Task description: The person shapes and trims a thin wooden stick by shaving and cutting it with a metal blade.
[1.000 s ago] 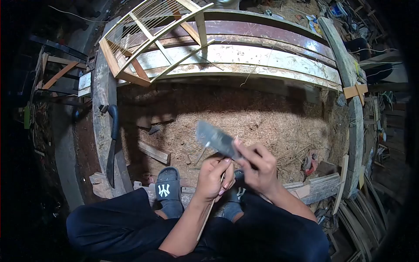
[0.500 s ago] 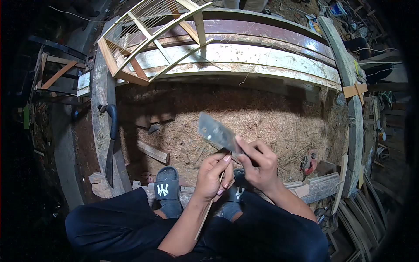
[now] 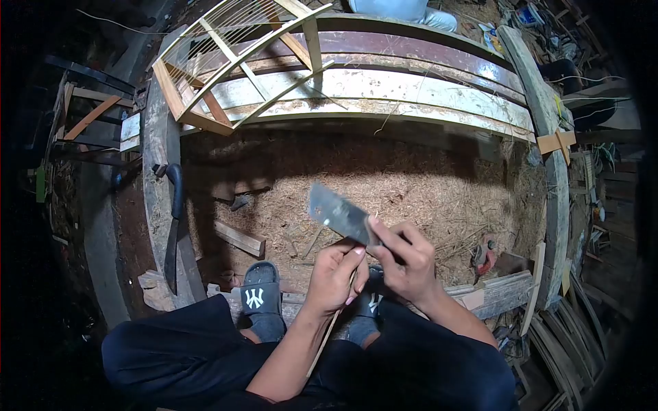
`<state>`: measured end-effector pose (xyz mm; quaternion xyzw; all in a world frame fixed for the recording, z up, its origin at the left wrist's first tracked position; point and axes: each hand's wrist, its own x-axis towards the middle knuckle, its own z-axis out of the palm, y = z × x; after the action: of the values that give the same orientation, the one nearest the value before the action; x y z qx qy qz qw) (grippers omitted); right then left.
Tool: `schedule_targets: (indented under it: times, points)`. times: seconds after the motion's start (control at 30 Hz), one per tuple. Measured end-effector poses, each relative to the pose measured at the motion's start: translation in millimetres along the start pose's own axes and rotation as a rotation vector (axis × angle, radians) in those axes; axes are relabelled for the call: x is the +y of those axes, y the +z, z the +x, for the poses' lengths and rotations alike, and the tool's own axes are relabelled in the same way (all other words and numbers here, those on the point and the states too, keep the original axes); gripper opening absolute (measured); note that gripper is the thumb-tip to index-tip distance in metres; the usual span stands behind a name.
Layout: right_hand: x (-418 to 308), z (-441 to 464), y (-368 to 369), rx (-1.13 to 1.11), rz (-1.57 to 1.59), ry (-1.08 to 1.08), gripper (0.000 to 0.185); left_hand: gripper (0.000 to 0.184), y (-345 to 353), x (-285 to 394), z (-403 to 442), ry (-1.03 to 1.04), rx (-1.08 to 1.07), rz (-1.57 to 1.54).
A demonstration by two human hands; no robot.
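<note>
My left hand (image 3: 334,277) is closed round a thin wooden strip (image 3: 324,344), whose lower part runs down along my forearm. Just to its right, my right hand (image 3: 406,264) grips a flat, wide metal blade (image 3: 338,214) between thumb and fingers. The blade points up and to the left, with a hole near its far end. Its near end lies close above the fingertips of my left hand, by the strip's upper end. Whether blade and strip touch is hard to tell.
A slatted wooden frame (image 3: 236,58) rests on the bench planks (image 3: 411,89) ahead. A dark-handled long knife (image 3: 175,226) lies on the left beam (image 3: 156,198). A wood block (image 3: 240,238) and a red tool (image 3: 485,259) lie on the ground. Another person (image 3: 401,9) is beyond the bench.
The blade has shifted slightly in my right hand's grip area, its tip a little lower than half a second ago. Beyond the bench, more of the other person's light clothing shows.
</note>
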<state>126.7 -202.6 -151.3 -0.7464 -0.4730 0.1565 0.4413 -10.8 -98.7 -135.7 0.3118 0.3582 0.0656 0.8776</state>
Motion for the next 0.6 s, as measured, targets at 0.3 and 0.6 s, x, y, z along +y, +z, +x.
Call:
schedule_targets:
  times: [0.3,0.6]
  points:
    - [-10.7,-7.2,-2.0,-0.080,0.045,-0.062,0.048,0.032,1.7,-0.5,-4.7,-0.034,0.099,0.074]
    - [-5.7,-3.0,-2.8,-0.019,0.013,-0.064,0.049,0.048,1.1,3.9,-3.8,-0.032,-0.051,-0.041]
